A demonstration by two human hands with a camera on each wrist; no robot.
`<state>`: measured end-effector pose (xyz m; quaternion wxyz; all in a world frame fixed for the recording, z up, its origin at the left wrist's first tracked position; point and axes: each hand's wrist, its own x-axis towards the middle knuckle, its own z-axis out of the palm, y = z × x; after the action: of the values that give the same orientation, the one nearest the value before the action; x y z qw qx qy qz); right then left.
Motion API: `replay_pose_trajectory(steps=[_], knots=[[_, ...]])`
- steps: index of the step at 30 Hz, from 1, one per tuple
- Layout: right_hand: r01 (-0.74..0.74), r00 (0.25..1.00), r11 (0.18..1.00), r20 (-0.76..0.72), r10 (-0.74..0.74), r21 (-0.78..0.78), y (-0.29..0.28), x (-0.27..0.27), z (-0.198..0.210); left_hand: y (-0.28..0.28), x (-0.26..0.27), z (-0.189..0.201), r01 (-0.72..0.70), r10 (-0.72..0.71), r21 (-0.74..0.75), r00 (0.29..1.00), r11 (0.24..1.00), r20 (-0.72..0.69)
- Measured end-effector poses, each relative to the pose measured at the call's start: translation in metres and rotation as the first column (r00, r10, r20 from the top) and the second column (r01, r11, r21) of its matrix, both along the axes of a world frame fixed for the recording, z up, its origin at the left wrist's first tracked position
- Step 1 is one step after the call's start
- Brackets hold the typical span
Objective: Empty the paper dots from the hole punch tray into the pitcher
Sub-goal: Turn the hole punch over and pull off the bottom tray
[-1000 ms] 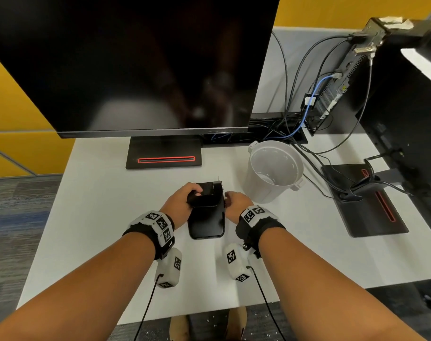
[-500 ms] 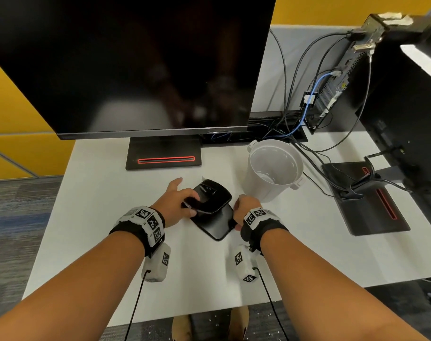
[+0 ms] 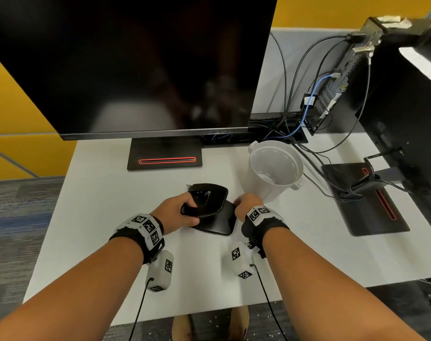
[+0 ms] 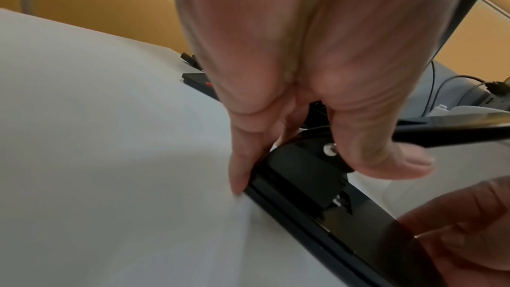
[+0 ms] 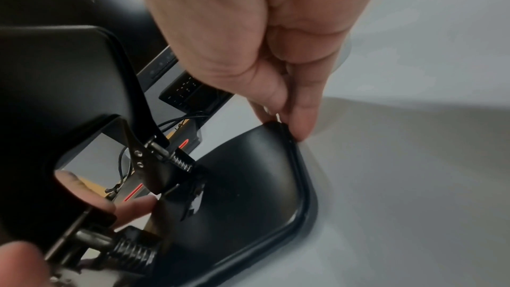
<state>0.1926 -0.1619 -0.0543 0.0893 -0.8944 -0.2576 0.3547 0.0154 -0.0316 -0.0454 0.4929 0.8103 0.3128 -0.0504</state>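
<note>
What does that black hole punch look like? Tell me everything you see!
The hole punch is glossy black, with a flat base, a wide lever raised above it, and metal pins and coiled springs between. It rests on the white table beside the pitcher. The left hand grips its lever end; the right hand pinches its base edge.

Bare table point(image 3: 91, 217) lies left of the hole punch point(image 3: 209, 207); pitcher point(image 3: 274, 173) crowds its right.

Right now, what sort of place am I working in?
Likely an office workstation: a large monitor on a white desk, and a small computer with many cables beside it.
</note>
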Motion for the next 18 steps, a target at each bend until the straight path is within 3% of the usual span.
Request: replay_pose_trajectory(steps=[18], knots=[[0.126,0.991,0.992,-0.036,-0.125,0.026,-0.0002,-0.006,-0.0047,-0.0071,-0.0063,-0.0075,-0.056,0.055,0.001,0.998,0.998,0.005]])
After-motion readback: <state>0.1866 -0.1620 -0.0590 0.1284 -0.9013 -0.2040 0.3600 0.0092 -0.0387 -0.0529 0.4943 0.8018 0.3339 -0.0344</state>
